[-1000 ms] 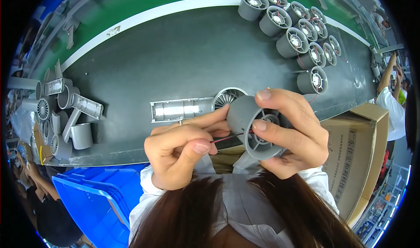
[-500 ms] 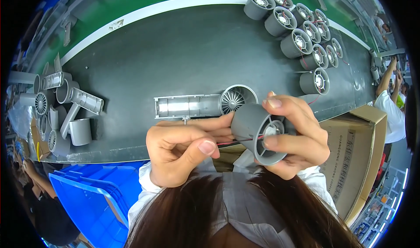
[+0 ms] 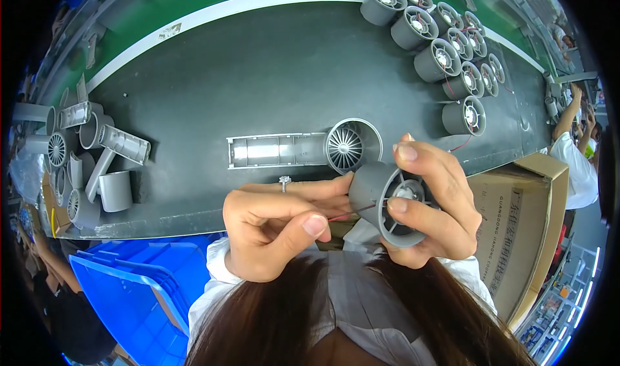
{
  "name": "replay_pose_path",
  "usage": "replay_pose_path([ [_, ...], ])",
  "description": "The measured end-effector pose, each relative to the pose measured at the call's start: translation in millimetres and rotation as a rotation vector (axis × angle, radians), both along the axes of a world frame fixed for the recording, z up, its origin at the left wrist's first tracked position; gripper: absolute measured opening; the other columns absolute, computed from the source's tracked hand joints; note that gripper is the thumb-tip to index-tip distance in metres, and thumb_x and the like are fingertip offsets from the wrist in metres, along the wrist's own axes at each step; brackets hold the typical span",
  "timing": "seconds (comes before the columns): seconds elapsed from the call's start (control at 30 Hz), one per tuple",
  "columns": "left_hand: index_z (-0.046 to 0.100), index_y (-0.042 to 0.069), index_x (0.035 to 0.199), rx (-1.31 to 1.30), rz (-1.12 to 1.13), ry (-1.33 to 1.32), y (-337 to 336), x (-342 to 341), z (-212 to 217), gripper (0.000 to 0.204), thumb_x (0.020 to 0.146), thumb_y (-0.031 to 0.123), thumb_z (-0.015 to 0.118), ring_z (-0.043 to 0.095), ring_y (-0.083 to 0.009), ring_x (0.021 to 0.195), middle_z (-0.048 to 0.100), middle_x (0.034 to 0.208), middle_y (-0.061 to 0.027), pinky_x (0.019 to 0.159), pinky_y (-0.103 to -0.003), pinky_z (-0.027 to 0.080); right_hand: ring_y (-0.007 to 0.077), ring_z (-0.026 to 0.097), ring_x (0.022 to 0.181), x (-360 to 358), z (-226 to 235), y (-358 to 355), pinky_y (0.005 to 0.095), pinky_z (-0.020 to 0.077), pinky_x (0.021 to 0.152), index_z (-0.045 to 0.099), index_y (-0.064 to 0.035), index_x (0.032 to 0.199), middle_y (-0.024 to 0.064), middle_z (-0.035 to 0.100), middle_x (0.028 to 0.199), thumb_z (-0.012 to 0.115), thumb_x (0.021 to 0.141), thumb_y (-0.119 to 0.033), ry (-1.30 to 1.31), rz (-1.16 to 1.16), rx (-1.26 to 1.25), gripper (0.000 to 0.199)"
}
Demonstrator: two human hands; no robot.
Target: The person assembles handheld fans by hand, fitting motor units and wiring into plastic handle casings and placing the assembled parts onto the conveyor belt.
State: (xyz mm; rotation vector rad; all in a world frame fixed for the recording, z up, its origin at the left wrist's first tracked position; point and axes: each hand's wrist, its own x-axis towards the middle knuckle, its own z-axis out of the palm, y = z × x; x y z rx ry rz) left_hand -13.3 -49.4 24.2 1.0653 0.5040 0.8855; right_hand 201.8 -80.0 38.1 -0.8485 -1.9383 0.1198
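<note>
My right hand (image 3: pixel 447 201) grips a grey cylindrical fan housing (image 3: pixel 369 186), its spoked open end turned toward me and to the right. A thumb and fingers lie over the rim, near the pale motor hub (image 3: pixel 405 193). Thin red and dark wires (image 3: pixel 343 216) come out of that end. Their free length is pinched between the thumb and fingers of my left hand (image 3: pixel 268 227), which wears a ring (image 3: pixel 285 182). Just beyond my hands, a grey casing (image 3: pixel 278 151) with a long open channel and a round finned cup (image 3: pixel 352 145) lies on the dark table.
Several similar fan housings (image 3: pixel 414 27) with red wires stand at the far right. Loose grey casings (image 3: pixel 117 191) are heaped at the left. A blue bin (image 3: pixel 123 295) and a cardboard box (image 3: pixel 510 237) flank me below the table edge (image 3: pixel 161 230). Other people sit at both sides.
The fan housing has shifted slightly right and down, uncovering more of the finned cup. My left hand has moved a little right, still pinching the wires.
</note>
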Motion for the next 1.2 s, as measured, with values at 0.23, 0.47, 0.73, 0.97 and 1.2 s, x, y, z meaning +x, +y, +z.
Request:
replay_pose_path([
  [0.23,0.064,-0.010,0.071,-0.024,-0.054,-0.028,-2,0,-2,0.017,0.084,-0.006,0.055,0.068,-0.0310,0.093,0.061,0.110,-0.0324,0.082,-0.039,0.057,0.0416,0.064,0.088,2,-1,-7,0.0452,0.0558,0.080,0.061,0.0035,0.096,0.0307,0.060,0.107,0.071,0.070,-0.007,0.022,0.049,0.015,0.029],
  [0.47,0.058,-0.006,0.063,0.201,0.081,0.066,-1,11,-5,0.014,0.077,-0.009,0.060,0.071,-0.0259,0.081,0.066,0.101,-0.0280,0.072,-0.033,0.059,0.0421,0.064,0.087,4,1,-7,0.0466,0.0554,0.081,0.059,0.0049,0.094,0.0322,0.060,0.106,0.075,0.067,-0.007,0.036,0.052,-0.031,0.033],
  [0.73,0.051,-0.003,0.059,0.314,0.163,0.197,0,17,-7,0.018,0.072,-0.011,0.061,0.071,-0.0221,0.074,0.068,0.094,-0.0247,0.066,-0.029,0.058,0.0426,0.064,0.089,4,-4,-6,0.0466,0.0560,0.080,0.057,0.0048,0.093,0.0322,0.060,0.106,0.074,0.070,-0.008,-0.014,0.028,-0.006,0.031],
  [0.97,0.049,-0.002,0.058,0.410,0.192,0.219,3,18,-12,0.019,0.069,-0.011,0.062,0.070,-0.0204,0.069,0.069,0.092,-0.0230,0.061,-0.027,0.057,0.0417,0.064,0.088,0,-9,-4,0.0476,0.0573,0.079,0.057,0.0058,0.090,0.0317,0.061,0.104,0.073,0.073,-0.009,0.037,0.012,0.041,0.028],
  [1.2,0.052,-0.005,0.059,0.614,0.248,0.405,5,16,0,0.013,0.070,-0.009,0.060,0.069,-0.0221,0.064,0.068,0.083,-0.0260,0.058,-0.027,0.054,0.0414,0.063,0.090,10,3,-4,0.0498,0.0566,0.082,0.063,0.0059,0.093,0.0311,0.059,0.106,0.078,0.065,-0.014,-0.121,0.030,0.020,0.038],
])
